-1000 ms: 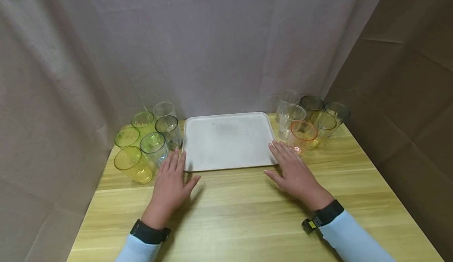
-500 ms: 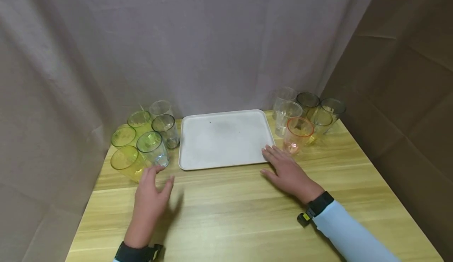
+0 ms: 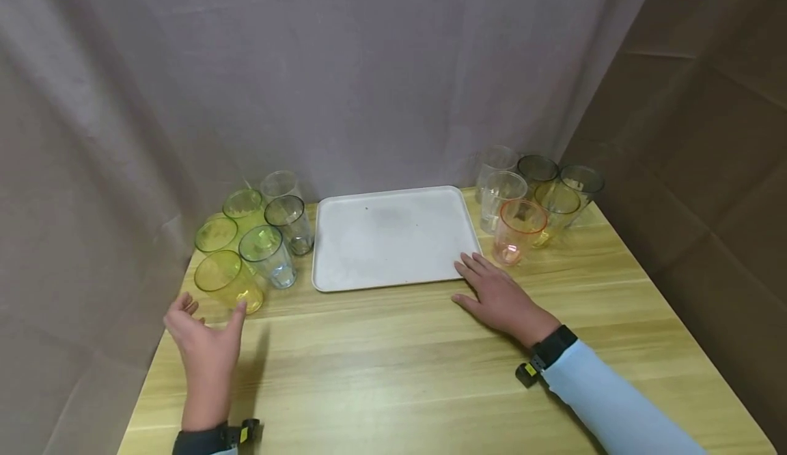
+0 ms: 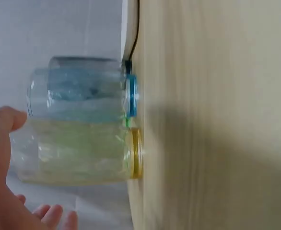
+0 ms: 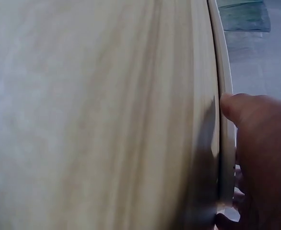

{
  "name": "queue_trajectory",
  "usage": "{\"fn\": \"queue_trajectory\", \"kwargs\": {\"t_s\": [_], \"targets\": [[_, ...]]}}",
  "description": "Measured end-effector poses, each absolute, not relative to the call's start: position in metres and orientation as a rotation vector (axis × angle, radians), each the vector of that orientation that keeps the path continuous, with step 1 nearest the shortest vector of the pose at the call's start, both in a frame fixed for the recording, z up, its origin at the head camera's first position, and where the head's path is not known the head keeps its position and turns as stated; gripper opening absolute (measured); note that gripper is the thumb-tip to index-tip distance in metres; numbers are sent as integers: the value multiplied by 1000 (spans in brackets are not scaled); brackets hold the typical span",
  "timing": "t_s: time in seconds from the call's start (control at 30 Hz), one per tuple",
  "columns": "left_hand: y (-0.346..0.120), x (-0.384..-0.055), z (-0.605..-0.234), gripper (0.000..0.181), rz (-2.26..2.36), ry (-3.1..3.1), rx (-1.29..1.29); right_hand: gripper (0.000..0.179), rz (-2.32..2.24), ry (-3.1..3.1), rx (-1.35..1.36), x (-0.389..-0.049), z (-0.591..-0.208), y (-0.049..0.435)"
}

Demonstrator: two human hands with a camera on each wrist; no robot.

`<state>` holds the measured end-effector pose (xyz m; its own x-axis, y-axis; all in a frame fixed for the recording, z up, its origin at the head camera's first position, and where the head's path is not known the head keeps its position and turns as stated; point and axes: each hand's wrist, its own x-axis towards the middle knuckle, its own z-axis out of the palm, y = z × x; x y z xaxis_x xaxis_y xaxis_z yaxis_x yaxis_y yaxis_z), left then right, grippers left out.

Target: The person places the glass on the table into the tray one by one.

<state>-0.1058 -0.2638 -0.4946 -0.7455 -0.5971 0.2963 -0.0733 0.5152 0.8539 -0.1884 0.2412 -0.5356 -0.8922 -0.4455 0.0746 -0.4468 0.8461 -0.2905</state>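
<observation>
In the head view my left hand (image 3: 205,349) is just in front of the yellow cup (image 3: 227,281), thumb and fingers spread toward its two sides. The left wrist view shows the yellow cup (image 4: 83,153) upright with a gap between thumb and fingers; whether any finger touches it I cannot tell. A pale blue cup (image 3: 268,258) stands right beside it. My right hand (image 3: 504,305) lies with straight fingers at the near right corner of the white tray (image 3: 393,240). In the right wrist view the thumb is close to the tray's rim (image 5: 225,62).
Behind the yellow cup stand two green cups (image 3: 216,234), a grey cup (image 3: 290,226) and a clear cup (image 3: 279,185). Right of the tray is another cluster, with a red-rimmed cup (image 3: 519,233) in front. Curtains back the wooden table (image 3: 393,366).
My left hand has moved left from beside the tray to the yellow cup, thumb and fingers spread. The right hand has shifted slightly at the tray's corner. The cups stand as before.
</observation>
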Motion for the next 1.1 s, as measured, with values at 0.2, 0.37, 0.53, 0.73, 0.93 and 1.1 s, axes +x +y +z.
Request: {"fn": "queue_trajectory", "kwargs": {"t_s": [0.2, 0.37, 0.53, 0.73, 0.93, 1.1], "targets": [[-280, -125, -494, 109, -1395, -2210, 566, 77, 458, -3028, 727, -190, -535, 241], [-285, -137, -499, 108, -1465, -2255, 549, 78, 481, -3034, 731, -190, -534, 241], [-285, -144, -503, 98, -1450, -2273, 514, 77, 482, -3026, 748, -190, -534, 241], [-282, -144, -501, 91, -1448, -2275, 542, 77, 486, -3014, 763, -189, -532, 242], [-275, -132, -497, 87, -1472, -2246, 533, 77, 474, -3027, 763, -191, -533, 242], [-258, -118, -492, 84, -1443, -2272, 482, 78, 474, -3036, 763, -191, -533, 243]]}}
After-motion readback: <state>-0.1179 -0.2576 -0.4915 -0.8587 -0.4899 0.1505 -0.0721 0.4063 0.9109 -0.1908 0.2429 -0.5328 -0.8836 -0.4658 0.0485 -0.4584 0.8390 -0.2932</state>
